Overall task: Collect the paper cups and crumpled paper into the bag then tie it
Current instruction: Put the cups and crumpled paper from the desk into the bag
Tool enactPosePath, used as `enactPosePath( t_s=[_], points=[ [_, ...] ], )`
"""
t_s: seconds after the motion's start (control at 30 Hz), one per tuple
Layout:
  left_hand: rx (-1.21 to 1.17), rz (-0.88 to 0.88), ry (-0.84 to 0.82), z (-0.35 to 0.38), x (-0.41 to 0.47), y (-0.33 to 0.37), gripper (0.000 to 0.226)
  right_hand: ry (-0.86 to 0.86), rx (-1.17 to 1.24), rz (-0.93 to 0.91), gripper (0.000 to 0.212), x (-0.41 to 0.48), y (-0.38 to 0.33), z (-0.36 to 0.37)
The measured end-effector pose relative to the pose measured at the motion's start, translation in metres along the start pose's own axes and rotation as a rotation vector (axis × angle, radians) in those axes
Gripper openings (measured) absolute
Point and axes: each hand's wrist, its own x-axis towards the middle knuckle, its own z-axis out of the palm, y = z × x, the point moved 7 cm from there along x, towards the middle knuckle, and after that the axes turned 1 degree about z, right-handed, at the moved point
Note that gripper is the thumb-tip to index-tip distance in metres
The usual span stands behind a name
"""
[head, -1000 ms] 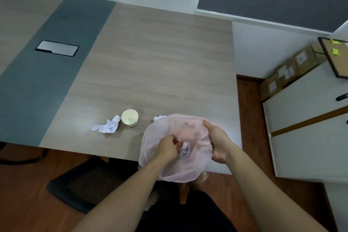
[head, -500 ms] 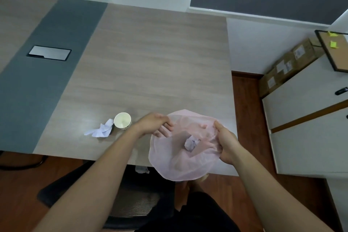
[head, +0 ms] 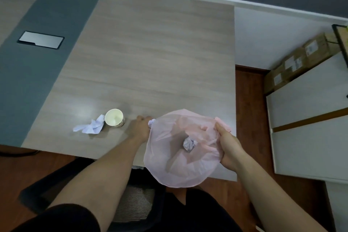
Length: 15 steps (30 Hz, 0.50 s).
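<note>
A pink translucent bag (head: pixel 178 167) hangs open at the table's near edge, and my right hand (head: pixel 226 143) grips its right rim. One crumpled paper ball (head: pixel 189 143) lies inside it. My left hand (head: pixel 140 128) is on the table just left of the bag, fingers curled on a second small crumpled paper (head: pixel 151 122) that the bag rim half hides. Further left a white paper cup (head: pixel 114 117) stands upright. A flatter crumpled paper (head: pixel 90 127) lies against the cup's left side.
The wooden table (head: pixel 150 52) has a grey strip with a metal cable hatch (head: pixel 40 40) at the left. A black chair (head: pixel 131 207) sits below the table edge. White cabinets (head: pixel 308 118) and cardboard boxes (head: pixel 299 62) stand at the right.
My left hand has left the bag's mouth and moved left and forward onto the small crumpled paper beside the bag. The first paper ball now lies inside the bag.
</note>
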Motion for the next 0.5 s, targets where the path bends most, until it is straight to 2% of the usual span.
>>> enactPosePath(
  t_s=[0.1, 0.2, 0.3, 0.37, 0.43, 0.5],
  points=[
    [-0.124, -0.020, 0.097, -0.005, 0.006, 0.000, 0.036, -0.010, 0.011, 0.002, 0.049, 0.004, -0.001, 0.000],
    [-0.577, -0.078, 0.282, -0.023, 0.007, -0.010, 0.045, -0.003, 0.037, -0.016, 0.047, 0.005, -0.004, 0.002],
    [-0.943, -0.018, 0.414, -0.072, -0.033, 0.021, 0.046, 0.010, 0.068, -0.043, 0.043, 0.001, -0.007, 0.012],
    [-1.015, 0.104, 0.341, -0.089, -0.062, 0.046, 0.043, -0.001, 0.102, -0.049, 0.049, -0.002, -0.006, 0.022],
    [-1.032, 0.232, 0.116, -0.081, -0.085, 0.064, 0.041, -0.011, 0.146, -0.036, 0.067, -0.002, -0.003, 0.031],
    [-0.990, 0.297, -0.158, -0.061, -0.109, 0.078, 0.042, -0.059, 0.182, -0.022, 0.075, 0.003, 0.004, 0.040]
  ],
)
